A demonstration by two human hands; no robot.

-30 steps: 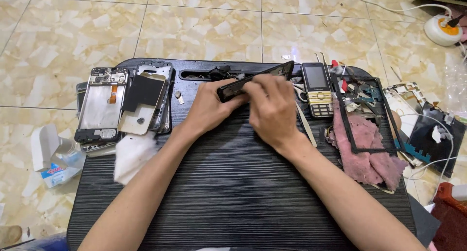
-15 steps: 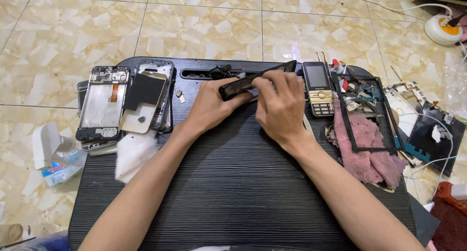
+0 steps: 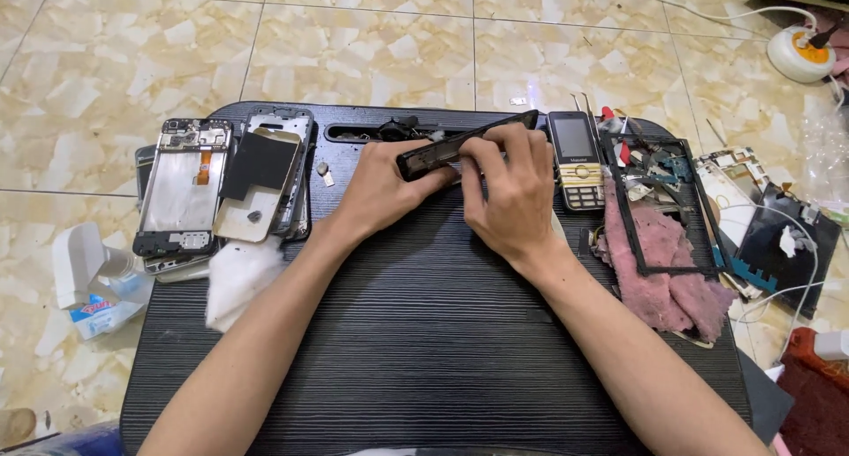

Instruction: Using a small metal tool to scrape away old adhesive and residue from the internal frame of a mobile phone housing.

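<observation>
- Phone frame (image 3: 464, 146), dark and long, sits edge-up between my two hands at the far middle of the black ribbed tray table (image 3: 424, 332); I hold it tilted, its right end higher, so the narrow side faces me and I can work along it.
- Far left, off the table on the tiled floor (image 3: 354, 40), a small white bottle with a blue label (image 3: 88, 279) lies on its side, near but out of my way.
- On the table's left edge I keep the stripped phone bodies (image 3: 186, 191) stacked flat, insides up, with a back plate bearing a dark patch (image 3: 261, 177) leaning over them (parked where my forearm won't sweep them).
- Just below them lies a wad of white cotton (image 3: 237, 275), touching my left forearm.
- My left hand (image 3: 380, 186) is grasping the frame's lower left end, fingers curled under it, to steady it.
- My right hand (image 3: 508, 191) is closed over the frame's upper middle, fingertips bent down onto its edge; whether they pinch a small tool I cannot tell.
- Right of that hand, a keypad phone with gold buttons (image 3: 577, 160) lies face-up.
- Further right, an empty black bezel (image 3: 663, 204) rests on a pink cloth (image 3: 659, 261), which cushions it.
- Off the right edge sit loose boards and covers with a white cable (image 3: 778, 235).
</observation>
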